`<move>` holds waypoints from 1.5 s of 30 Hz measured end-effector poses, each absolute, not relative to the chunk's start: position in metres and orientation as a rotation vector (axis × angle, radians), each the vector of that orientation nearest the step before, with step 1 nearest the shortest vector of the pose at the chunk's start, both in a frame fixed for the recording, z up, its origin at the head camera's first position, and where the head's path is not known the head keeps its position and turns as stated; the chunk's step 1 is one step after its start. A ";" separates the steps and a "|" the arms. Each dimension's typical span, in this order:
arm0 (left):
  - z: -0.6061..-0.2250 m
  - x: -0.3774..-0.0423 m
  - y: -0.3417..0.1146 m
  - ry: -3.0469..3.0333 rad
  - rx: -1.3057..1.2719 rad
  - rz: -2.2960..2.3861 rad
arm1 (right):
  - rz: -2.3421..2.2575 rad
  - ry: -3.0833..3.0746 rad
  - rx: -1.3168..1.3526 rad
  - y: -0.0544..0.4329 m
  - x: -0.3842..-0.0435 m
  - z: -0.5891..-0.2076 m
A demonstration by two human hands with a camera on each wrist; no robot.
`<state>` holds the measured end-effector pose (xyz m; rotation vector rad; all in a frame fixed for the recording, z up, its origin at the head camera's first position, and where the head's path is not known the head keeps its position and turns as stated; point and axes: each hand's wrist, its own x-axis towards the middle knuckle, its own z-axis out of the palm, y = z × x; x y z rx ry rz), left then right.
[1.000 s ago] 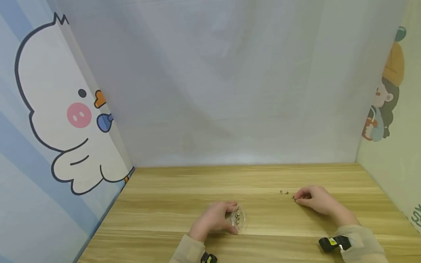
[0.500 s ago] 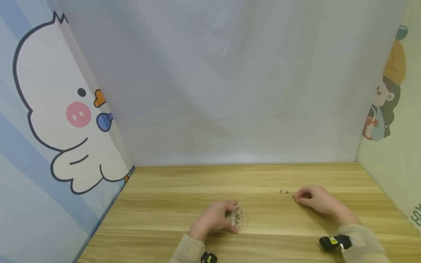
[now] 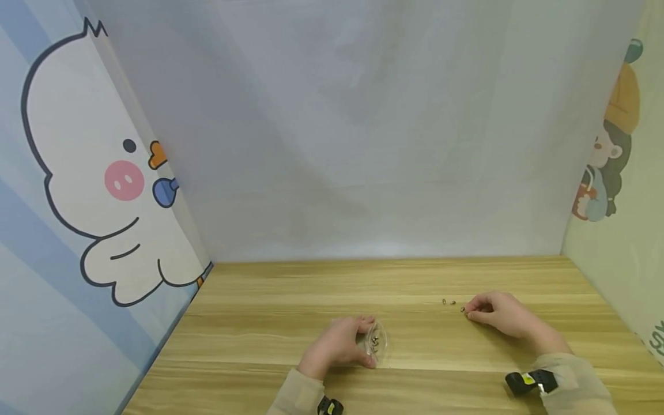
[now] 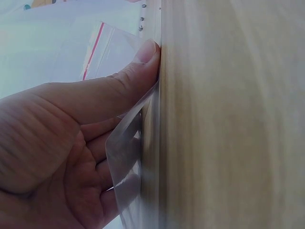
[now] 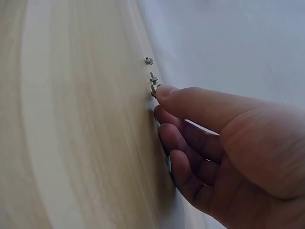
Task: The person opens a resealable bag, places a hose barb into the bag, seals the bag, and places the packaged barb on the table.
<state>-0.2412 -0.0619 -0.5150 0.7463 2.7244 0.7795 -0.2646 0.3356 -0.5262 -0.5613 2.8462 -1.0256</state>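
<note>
My left hand (image 3: 339, 343) holds a clear zip bag (image 3: 383, 344), thumb at the near edge and fingers at the far edge, so its mouth gapes to the right. Several small metal bolts (image 3: 374, 341) lie inside. A red stripe marks the bag (image 4: 101, 50) in the left wrist view. Farther right, my right hand (image 3: 500, 314) is low over the table, thumb and forefinger pinching a small metal bolt (image 5: 154, 90); the fingers partly hide it. Beyond the fingertips lie two more bolts, the nearer bolt (image 5: 153, 77) carrying a nut and the farther bolt (image 5: 148, 61) apart from it.
The wood-grain table (image 3: 290, 288) reaches back to a pale grey cloth wall (image 3: 363, 144). Printed curtains stand at both sides, a white duck curtain (image 3: 78, 173) on the left and a green curtain (image 3: 638, 242) on the right. Each wrist wears a black strap.
Both hands stay almost in place. The right hand has shifted very slightly to the right. The bag and the loose bolts look the same.
</note>
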 end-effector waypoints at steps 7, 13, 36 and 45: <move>-0.515 -0.240 -0.062 2.732 0.747 0.762 | -1.049 2.828 -0.582 0.335 -0.264 -0.526; -0.515 -0.240 -0.062 2.727 0.739 0.775 | -1.053 2.807 -0.602 0.332 -0.264 -0.524; -0.515 -0.240 -0.062 2.746 0.762 0.724 | -1.131 2.708 -0.790 0.277 -0.257 -0.518; -0.513 -0.240 -0.062 2.738 0.737 0.754 | -1.169 2.663 -0.846 0.246 -0.252 -0.511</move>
